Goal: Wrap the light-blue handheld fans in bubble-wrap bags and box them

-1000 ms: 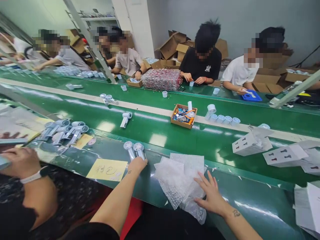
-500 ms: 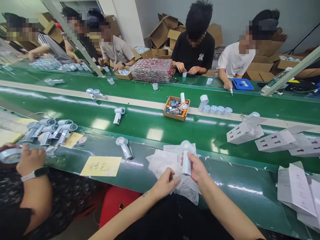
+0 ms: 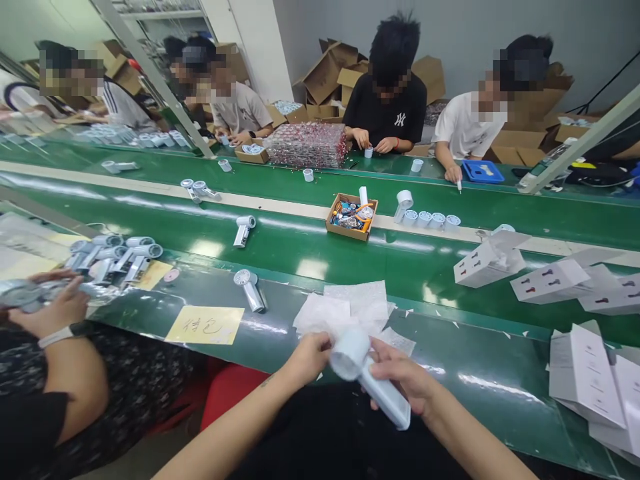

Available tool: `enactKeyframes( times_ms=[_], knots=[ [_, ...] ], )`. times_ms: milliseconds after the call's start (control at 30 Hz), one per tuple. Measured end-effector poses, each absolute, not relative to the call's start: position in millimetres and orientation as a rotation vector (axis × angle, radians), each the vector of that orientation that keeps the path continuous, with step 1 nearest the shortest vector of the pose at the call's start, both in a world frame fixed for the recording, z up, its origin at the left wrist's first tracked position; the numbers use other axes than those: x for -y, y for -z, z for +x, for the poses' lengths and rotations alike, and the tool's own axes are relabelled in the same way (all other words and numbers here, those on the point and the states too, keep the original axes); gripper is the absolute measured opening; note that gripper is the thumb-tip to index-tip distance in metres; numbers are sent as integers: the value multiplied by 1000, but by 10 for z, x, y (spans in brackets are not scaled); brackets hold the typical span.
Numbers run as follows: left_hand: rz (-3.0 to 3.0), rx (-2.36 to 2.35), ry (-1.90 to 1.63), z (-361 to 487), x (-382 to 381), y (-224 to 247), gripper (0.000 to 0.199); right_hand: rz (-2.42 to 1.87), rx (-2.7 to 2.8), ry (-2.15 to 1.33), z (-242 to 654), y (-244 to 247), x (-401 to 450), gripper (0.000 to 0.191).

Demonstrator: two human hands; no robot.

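Observation:
My right hand (image 3: 407, 373) is wrapped around the handle of a pale blue handheld fan (image 3: 385, 395). The fan is tilted, its round head up and to the left, slightly blurred. Beside that head is my left hand (image 3: 311, 357), fingers bent and pressed together; what they pinch, if anything, is hidden. Just beyond both hands, thin white packing sleeves (image 3: 367, 301) lie in a loose pile on the bench. Left of the pile rests another handheld fan (image 3: 250, 291), near a yellow paper sign (image 3: 205, 325) with handwriting.
A co-worker's hands (image 3: 55, 303) hold a fan at the left, by a cluster of fans (image 3: 117, 253). White boxes (image 3: 585, 377) stand at the right. Across the green belt (image 3: 280, 227) are a small carton of parts (image 3: 347, 230) and several people working.
My right hand has brought the fan closer and lower, turning its head to the left. My left hand has moved slightly up to beside the fan's head. The packing sleeves have shifted.

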State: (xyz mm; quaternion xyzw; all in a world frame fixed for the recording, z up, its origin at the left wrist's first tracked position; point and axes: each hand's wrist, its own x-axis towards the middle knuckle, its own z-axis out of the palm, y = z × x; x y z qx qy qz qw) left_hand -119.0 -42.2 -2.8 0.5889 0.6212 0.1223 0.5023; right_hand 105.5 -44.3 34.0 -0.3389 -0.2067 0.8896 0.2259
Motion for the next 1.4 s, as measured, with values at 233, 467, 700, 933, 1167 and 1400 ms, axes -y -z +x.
enactKeyframes(
  times_ms=[233,467,700,933,1167,1400],
  knots=[
    [977,-1256,-546,-1277,337,-449,22,-1102,760,-2423,1090,-457,423,57],
    [1343,-1278,-787,-956,301,-498,22,-1260,872,-2251,1129,-416,601,53],
    [2464,-1081,-1028,-989,432,-548,25,-1197,671,-2125,1170,-368,633,60],
    [2622,-1065,-1142,-850,676,-433,25,-1215,381,-2030,1180,-453,742,58],
    [2104,-1205,-962,-601,433,-645,16,-1114,397,-2155,1335,-518,702,99],
    [2317,-1122,-988,-538,451,-743,23,-1061,639,-2238,1420,-440,639,72]
  ],
)
